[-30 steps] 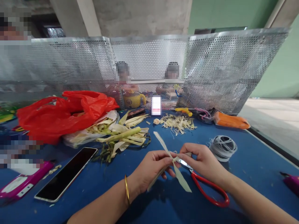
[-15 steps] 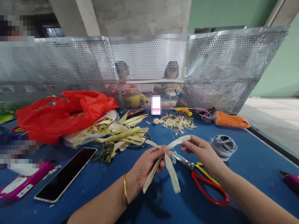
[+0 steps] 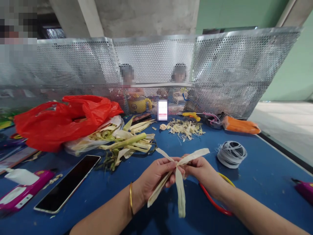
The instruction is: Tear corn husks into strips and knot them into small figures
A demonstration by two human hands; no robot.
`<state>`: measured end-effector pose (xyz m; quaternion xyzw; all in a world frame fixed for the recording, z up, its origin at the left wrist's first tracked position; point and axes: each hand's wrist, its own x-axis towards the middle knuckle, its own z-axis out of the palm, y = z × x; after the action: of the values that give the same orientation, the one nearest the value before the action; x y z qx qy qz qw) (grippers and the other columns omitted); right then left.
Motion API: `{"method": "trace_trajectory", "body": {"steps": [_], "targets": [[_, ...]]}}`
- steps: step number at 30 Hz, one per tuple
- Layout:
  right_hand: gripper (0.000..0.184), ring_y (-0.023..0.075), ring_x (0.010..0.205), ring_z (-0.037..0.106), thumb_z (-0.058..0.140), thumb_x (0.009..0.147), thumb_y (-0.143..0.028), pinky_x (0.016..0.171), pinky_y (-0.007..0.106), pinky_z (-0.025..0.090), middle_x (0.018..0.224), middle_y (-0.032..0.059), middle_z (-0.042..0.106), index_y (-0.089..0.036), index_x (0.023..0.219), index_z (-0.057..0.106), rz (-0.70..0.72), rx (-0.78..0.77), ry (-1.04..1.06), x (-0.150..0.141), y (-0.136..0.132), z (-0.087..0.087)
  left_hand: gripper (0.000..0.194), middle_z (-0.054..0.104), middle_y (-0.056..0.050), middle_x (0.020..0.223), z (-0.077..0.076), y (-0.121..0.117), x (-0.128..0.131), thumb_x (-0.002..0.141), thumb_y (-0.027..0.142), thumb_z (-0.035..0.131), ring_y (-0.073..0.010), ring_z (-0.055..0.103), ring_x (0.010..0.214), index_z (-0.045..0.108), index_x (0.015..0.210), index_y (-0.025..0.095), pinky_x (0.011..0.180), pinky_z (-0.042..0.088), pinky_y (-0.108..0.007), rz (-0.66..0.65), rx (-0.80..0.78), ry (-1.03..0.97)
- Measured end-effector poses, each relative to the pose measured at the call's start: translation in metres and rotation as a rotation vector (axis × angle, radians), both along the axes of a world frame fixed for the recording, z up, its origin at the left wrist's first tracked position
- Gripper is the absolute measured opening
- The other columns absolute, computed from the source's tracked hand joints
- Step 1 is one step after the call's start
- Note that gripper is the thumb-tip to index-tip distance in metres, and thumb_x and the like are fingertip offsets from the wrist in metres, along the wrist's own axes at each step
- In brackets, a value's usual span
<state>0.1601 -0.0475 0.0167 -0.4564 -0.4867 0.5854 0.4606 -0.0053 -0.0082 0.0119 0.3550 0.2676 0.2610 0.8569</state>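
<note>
Pale cream, flat, husk-like strips (image 3: 180, 195) crossed above the blue bench (image 3: 261, 186), near centre. Left hand (image 3: 156, 174) pinches the crossing, thumb over fingers; right hand (image 3: 202, 169) curled beside it, hold hidden, cannot tell. Judged light, pliable, liable to split; best gripped at the crossing.

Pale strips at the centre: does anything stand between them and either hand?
Nothing visible. The left hand pinches the pale strips where they meet; the right hand is beside that spot, partly behind one strip. The scissors' red handle shows beneath that hand, not between.
</note>
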Motion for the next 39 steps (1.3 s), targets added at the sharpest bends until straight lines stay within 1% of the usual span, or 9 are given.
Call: {"method": "trace_trajectory", "body": {"steps": [6,10,13,22,28,31,34,37,39], "targets": [[0.033,0.0123,0.061,0.053,0.076,0.064,-0.045,0.061,0.026,0.041,0.061,-0.0025,0.058,-0.016,0.071,0.061,-0.049,-0.004,-0.095,0.000,0.003,-0.004,0.028,0.071,-0.009,0.082,0.008,-0.008,0.001,0.076,0.030,0.072,-0.0095,0.063,0.053,0.068,0.094,0.010,0.041,0.042,-0.013,-0.033,0.091,0.107],[0.033,0.0134,0.062,0.051,0.064,0.076,-0.049,0.059,0.026,0.040,0.069,-0.0005,0.060,-0.017,0.083,0.064,-0.010,0.047,-0.381,0.009,0.005,-0.001,0.021,0.072,-0.010,0.087,0.009,-0.005,0.003,0.076,0.023,0.071,-0.0108,0.065,0.054,0.067,0.092,0.011,0.039,0.041,-0.014,0.145,0.069,0.150],[0.035,0.0136,0.063,0.048,0.050,0.087,-0.049,0.058,0.025,0.038,0.065,-0.0014,0.057,-0.018,0.073,0.061,0.010,0.170,-0.633,0.015,0.004,0.002,0.013,0.072,-0.010,0.086,0.009,-0.001,0.005,0.077,0.017,0.068,-0.0090,0.062,0.051,0.066,0.088,0.010,0.037,0.038,-0.014,0.289,0.038,0.166],[0.045,0.0101,0.054,0.034,0.050,0.087,-0.051,0.050,0.023,0.029,0.056,-0.0046,0.038,-0.019,0.056,0.043,0.175,0.207,-0.693,0.007,-0.005,0.011,0.021,0.072,-0.010,0.084,0.003,0.002,0.006,0.074,0.026,0.069,-0.0083,0.059,0.049,0.068,0.085,0.009,0.037,0.038,-0.016,0.311,0.171,0.217],[0.021,0.0166,0.071,0.054,0.054,0.089,-0.036,0.065,0.027,0.042,0.078,0.0042,0.057,-0.019,0.087,0.065,-0.176,0.675,-0.842,0.013,-0.015,0.020,0.018,0.069,-0.005,0.071,0.007,-0.011,0.008,0.074,0.027,0.060,-0.0072,0.055,0.043,0.069,0.073,0.011,0.036,0.032,-0.016,0.082,0.442,0.382],[0.023,0.0162,0.070,0.055,0.057,0.086,-0.036,0.062,0.027,0.043,0.079,0.0033,0.056,-0.021,0.099,0.068,-0.129,0.560,-0.824,0.012,-0.011,0.015,0.017,0.063,-0.001,0.059,0.006,-0.021,0.010,0.071,0.022,0.055,-0.0075,0.053,0.041,0.067,0.065,0.012,0.037,0.032,-0.016,-0.117,0.526,0.430],[0.024,0.0145,0.065,0.052,0.063,0.080,-0.041,0.059,0.026,0.042,0.070,-0.0001,0.053,-0.018,0.085,0.069,-0.031,0.325,-0.655,0.008,-0.003,0.008,0.016,0.063,0.000,0.060,0.000,-0.029,0.014,0.070,0.023,0.054,-0.0073,0.052,0.040,0.067,0.065,0.014,0.038,0.034,-0.016,-0.267,0.529,0.439],[0.028,0.0113,0.056,0.045,0.063,0.077,-0.041,0.054,0.024,0.037,0.059,-0.0040,0.046,-0.017,0.064,0.057,0.002,0.184,-0.472,0.003,-0.003,0.007,0.018,0.066,-0.002,0.064,-0.006,-0.032,0.017,0.071,0.028,0.056,-0.0078,0.053,0.041,0.067,0.066,0.014,0.037,0.034,-0.017,-0.327,0.503,0.492],[0.030,0.0102,0.054,0.042,0.058,0.082,-0.039,0.052,0.023,0.035,0.056,-0.0053,0.043,-0.019,0.062,0.050,-0.078,0.245,-0.482,0.001,-0.007,0.009,0.026,0.065,-0.004,0.060,-0.007,-0.030,0.019,0.072,0.036,0.058,-0.0090,0.053,0.040,0.066,0.060,0.014,0.035,0.032,-0.017,-0.283,0.479,0.576]]}}
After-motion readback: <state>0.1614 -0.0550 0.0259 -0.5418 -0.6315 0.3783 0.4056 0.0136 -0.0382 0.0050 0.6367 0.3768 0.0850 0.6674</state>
